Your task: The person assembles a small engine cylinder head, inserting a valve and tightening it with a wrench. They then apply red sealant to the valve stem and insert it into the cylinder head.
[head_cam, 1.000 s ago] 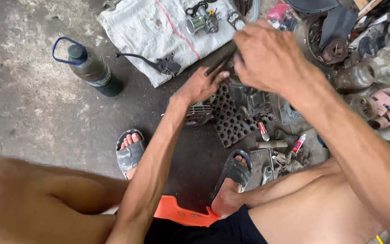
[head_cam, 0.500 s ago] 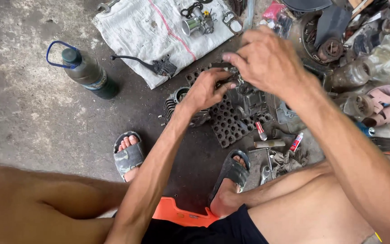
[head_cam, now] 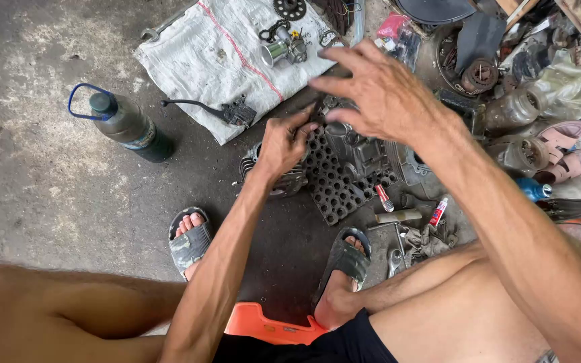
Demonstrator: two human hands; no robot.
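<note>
Right hand [head_cam: 378,94] lifted off, fingers now spread empty; left hand [head_cam: 284,144] pinching small part against engine casing [head_cam: 354,151]

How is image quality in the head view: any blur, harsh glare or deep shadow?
Head view: soft, even daylight, no harsh glare; the right hand is slightly motion-blurred at the fingers, the left hand sharper; the bottle and white sack are crisp; the near thigh at bottom left is soft; the clutter at upper right sits in dimmer shade.
</note>
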